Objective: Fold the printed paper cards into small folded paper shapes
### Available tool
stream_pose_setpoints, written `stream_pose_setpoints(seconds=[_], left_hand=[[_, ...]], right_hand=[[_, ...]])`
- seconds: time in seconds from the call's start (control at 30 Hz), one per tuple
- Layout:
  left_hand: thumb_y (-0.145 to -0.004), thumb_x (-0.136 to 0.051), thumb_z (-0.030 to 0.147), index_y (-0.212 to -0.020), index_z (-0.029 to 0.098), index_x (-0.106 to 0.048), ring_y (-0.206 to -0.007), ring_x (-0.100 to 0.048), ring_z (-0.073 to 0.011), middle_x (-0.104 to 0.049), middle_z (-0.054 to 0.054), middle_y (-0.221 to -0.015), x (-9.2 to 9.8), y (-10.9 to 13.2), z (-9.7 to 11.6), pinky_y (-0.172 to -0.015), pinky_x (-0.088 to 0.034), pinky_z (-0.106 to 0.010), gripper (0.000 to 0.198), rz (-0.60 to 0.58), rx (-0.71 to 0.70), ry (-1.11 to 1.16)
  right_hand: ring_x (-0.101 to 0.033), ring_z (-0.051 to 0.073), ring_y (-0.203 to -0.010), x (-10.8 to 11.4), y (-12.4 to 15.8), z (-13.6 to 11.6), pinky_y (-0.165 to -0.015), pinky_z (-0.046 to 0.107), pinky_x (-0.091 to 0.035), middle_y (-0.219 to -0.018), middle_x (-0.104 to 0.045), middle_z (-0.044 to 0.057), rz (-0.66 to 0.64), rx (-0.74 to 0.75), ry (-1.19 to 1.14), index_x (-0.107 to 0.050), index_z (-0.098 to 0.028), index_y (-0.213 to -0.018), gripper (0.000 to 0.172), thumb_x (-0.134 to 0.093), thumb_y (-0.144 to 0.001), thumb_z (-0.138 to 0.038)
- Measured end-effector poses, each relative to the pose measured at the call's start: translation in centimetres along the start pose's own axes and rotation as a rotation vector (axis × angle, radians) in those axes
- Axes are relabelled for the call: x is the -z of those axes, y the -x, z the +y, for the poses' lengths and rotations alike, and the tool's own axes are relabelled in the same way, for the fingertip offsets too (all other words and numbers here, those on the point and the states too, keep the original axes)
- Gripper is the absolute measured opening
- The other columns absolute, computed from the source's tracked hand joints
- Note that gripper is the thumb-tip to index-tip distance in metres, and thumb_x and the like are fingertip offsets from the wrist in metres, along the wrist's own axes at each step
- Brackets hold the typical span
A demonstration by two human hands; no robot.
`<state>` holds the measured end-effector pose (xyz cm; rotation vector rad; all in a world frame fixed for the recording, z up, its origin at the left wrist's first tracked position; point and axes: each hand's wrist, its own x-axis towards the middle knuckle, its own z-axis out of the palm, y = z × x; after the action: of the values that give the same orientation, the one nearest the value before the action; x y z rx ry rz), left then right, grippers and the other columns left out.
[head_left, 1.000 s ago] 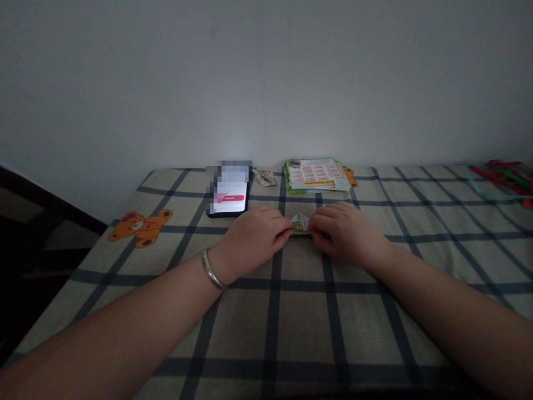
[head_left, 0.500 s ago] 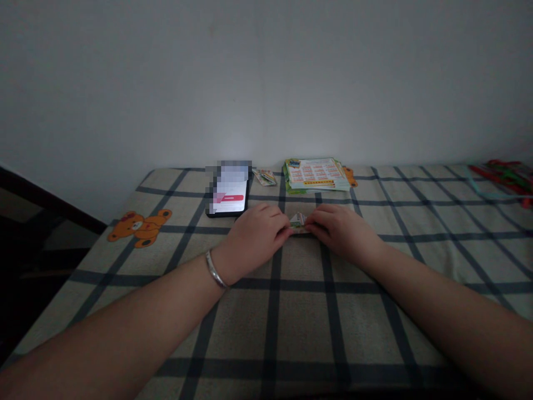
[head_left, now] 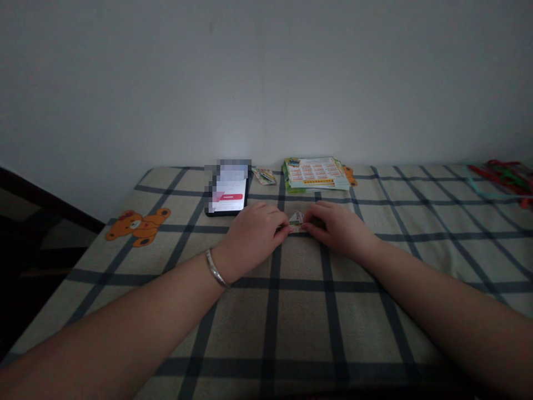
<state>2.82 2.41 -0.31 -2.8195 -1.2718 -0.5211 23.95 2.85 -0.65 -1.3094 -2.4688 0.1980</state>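
A small folded piece of printed paper [head_left: 296, 220] lies between my hands, just above the checked cloth. Its top comes to a point, and its lower edges are partly hidden by fingers. My left hand [head_left: 260, 230], with a silver bangle at the wrist, pinches its left side. On the other side, my right hand [head_left: 333, 225] grips the right edge between thumb and fingertips. Behind them sits a stack of printed paper sheets [head_left: 316, 173] with green edges. Another folded paper piece [head_left: 265, 176] rests left of the stack.
A phone [head_left: 227, 189] with a lit screen lies beyond my left hand. The table [head_left: 303, 333] has a checked cloth with a bear figure [head_left: 139, 225] at left. Red and green items [head_left: 506, 178] lie at the far right, and a wall [head_left: 266, 83] stands behind.
My right hand has shifted slightly left along the paper, and its thumb and index finger now show a wider gap behind the pinch. The left hand stays nearly where it was.
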Motion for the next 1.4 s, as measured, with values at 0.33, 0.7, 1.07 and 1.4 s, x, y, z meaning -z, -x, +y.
stream_pose_setpoints(seconds=[0.33,0.7,1.07,1.4], left_hand=[[-0.088,-0.058,0.023,-0.086,0.016,-0.063,-0.090,-0.056,-0.0219,-0.063,-0.005,-0.092,-0.1,-0.2,0.4,-0.082,-0.046,-0.037,0.009,0.022,0.038,0.013],[-0.089,-0.059,0.029,-0.090,0.016,-0.065,-0.094,-0.057,-0.0215,-0.064,-0.005,-0.093,0.0,0.0,-0.2,-0.084,-0.047,-0.036,0.015,0.014,-0.074,-0.024],[-0.089,-0.058,0.026,-0.084,0.015,-0.065,-0.084,-0.058,-0.0226,-0.064,-0.006,-0.086,0.2,0.1,0.6,-0.073,-0.046,-0.036,0.013,0.002,-0.075,-0.154],[-0.088,-0.059,0.027,-0.083,0.016,-0.063,-0.090,-0.056,-0.0212,-0.062,-0.005,-0.088,-0.3,0.0,0.0,-0.082,-0.046,-0.036,0.013,0.024,0.014,0.043]], right_hand=[[-0.054,0.017,-0.076,-0.1,-0.3,-0.3,-0.066,0.029,-0.039,-0.082,-0.061,0.004,-0.012,-0.012,0.041,-0.057,-0.018,-0.082,0.012,-0.052,-0.089,-0.026],[-0.054,0.021,-0.089,0.3,0.4,-0.2,-0.075,0.033,-0.042,-0.090,-0.064,0.007,0.047,0.172,0.109,-0.064,-0.019,-0.090,0.015,-0.056,-0.088,-0.031],[-0.057,0.019,-0.081,0.6,0.4,-1.1,-0.069,0.031,-0.040,-0.086,-0.065,0.005,0.029,0.172,0.184,-0.067,-0.018,-0.084,0.017,-0.053,-0.090,-0.025],[-0.055,0.017,-0.079,0.0,-0.1,-0.1,-0.070,0.028,-0.041,-0.081,-0.062,0.004,0.020,0.076,-0.066,-0.061,-0.018,-0.079,0.010,-0.056,-0.086,-0.023]])
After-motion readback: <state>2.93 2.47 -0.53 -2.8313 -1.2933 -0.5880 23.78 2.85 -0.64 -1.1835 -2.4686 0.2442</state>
